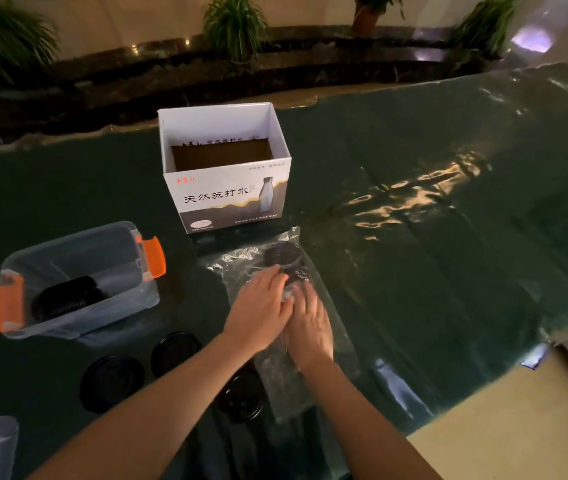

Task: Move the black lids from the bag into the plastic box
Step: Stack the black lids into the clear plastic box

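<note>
On the front of the open white cardboard box (227, 199) we read large black characters — 天然苏打水 — beside a printed bottle; its small red logo and fine print stay illegible to us

A crinkled clear plastic bag (277, 271) at centre holds stacked round black lids (284, 259); the translucent orange-latched plastic box (78, 282), left, contains more.
</note>
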The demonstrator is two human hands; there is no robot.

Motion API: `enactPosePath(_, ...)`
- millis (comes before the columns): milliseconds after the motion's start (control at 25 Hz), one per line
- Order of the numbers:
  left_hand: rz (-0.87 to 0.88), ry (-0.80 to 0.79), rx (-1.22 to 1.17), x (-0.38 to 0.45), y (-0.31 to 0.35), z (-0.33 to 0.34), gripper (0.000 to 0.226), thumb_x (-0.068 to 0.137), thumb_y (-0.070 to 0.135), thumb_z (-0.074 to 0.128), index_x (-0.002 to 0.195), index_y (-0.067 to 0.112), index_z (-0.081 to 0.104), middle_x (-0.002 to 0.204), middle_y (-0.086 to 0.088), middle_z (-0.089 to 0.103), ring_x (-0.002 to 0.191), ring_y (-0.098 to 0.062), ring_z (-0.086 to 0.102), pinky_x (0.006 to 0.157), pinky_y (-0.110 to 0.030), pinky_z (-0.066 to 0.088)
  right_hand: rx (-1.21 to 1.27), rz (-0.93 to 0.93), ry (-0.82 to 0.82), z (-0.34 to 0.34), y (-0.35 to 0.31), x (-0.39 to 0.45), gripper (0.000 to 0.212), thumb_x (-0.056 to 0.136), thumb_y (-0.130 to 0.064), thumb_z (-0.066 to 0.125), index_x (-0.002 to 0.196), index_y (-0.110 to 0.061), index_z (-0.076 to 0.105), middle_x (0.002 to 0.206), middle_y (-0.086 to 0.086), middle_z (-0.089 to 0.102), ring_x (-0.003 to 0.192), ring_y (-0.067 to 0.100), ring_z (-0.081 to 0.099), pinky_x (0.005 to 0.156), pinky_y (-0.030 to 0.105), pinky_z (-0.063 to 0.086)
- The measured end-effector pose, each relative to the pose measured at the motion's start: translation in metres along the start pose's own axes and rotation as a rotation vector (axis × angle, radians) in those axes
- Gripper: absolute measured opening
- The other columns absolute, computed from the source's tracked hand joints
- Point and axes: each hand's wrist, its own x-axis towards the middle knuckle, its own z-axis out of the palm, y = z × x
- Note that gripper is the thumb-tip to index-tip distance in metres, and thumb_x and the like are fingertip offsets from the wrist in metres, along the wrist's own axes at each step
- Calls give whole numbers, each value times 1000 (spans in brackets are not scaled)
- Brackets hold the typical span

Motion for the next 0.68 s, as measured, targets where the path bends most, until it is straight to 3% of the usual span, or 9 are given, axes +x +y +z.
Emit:
enactPosePath(80,-86,-25,-53,17,-17,3,51,99,39,30,142,13,39,150,-5,38,139,-19,34,115,-40,30,27,63,58,-11,-5,15,86,68,-16,73,144,-5,34,128,15,55,112,27,58,97,37,49)
enactPosePath(160,-185,-51,-147,30,-28,5,49,99,37,33,141,13,39,146,-5,44,134,-19,41,110,-42,38,7,78,59,-15,-5,23,87,62,-15,78,141,-7,42,112,12,61,98,26,61,87,37,54)
enactPosePath(240,-257,-68,-220,41,-34,5,48,100,36,33,142,13,39,145,-5,45,132,-20,43,108,-45,40,-21,86,73,-16,-3,29,79,64,-13,78,136,-10,47,113,12,59,99,26,60,87,37,54)
enactPosePath(400,-247,-91,-212,57,-36,1,45,102,32,33,143,15,39,148,-5,44,135,-20,41,112,-45,35,31,-53,78,-9,3,43,75,71,6,65,137,-7,33,148,13,40,136,31,41,113,39,33)
enactPosePath(680,-186,-182,-53,61,-39,8,47,103,34,23,149,24,29,158,4,25,144,-14,25,117,-45,23,-78,-139,40,-21,4,54,93,61,-7,79,144,-17,36,129,13,54,113,29,57,96,40,49)
